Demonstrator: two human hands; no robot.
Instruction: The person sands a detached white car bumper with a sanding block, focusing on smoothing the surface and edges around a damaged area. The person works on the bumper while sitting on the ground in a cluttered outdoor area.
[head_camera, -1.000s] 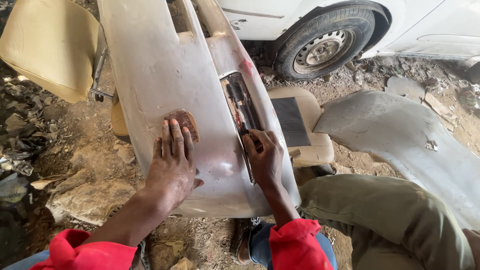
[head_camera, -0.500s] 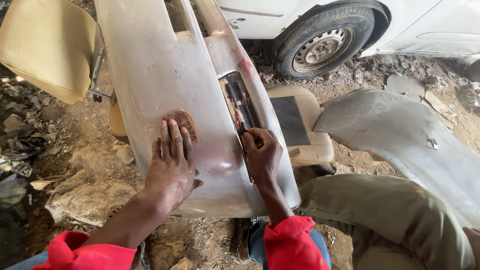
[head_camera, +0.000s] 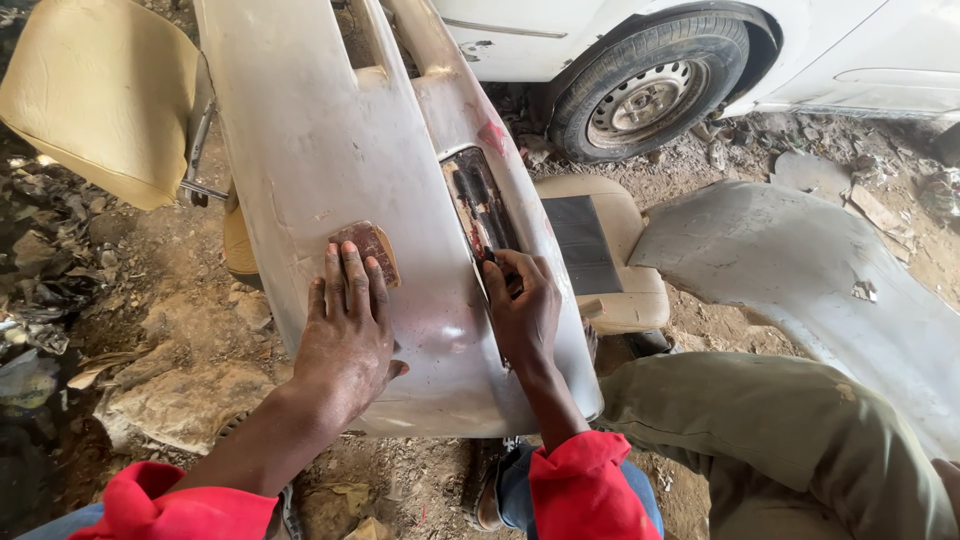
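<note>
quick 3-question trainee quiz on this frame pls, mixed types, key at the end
1. Multiple choice: what lies under the fingers of the left hand? A) a brown sheet of sandpaper B) a wrench C) a paint can
2. True or false: the right hand grips the edge of the dark slot in the grey bumper panel.
3. Fill in: behind the bumper panel stands a white car, with one ___ in view.

Key
1. A
2. True
3. wheel
</note>
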